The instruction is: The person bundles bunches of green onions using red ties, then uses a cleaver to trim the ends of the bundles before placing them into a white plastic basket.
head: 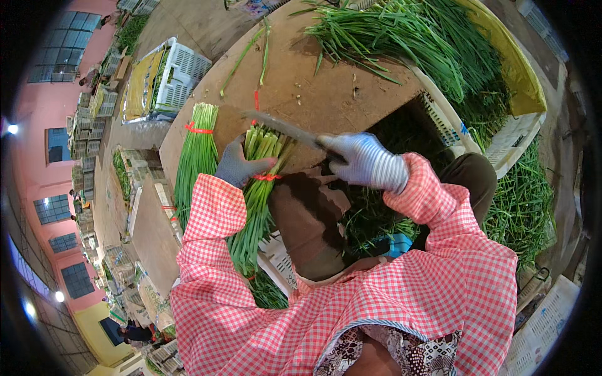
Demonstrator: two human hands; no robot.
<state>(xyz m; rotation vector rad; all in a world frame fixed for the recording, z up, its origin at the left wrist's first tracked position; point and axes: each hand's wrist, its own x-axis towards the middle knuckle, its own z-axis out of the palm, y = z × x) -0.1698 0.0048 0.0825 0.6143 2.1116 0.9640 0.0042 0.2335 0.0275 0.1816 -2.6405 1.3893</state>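
My left hand (242,162), in a grey glove, grips a bundle of long green stalks, likely garlic chives (251,221), near its pale cut ends. A red tie (267,177) goes round this bundle just below my thumb. In my right hand (360,157), gloved in blue and white, is the dark handle of a knife. The knife blade (287,128) points left, across the tops of the stalk ends; whether it touches them I cannot tell. To the left of my left hand lies a second tied bundle (196,160) with a red band near its pale ends.
Loose green stalks (390,35) are heaped at the back right, beside a white plastic crate (510,145) with a yellow liner. Stray leaves (265,51) lie on the brown work board (324,101). Cut greens (519,211) pile up at right. Another crate (186,66) stands on the floor beyond.
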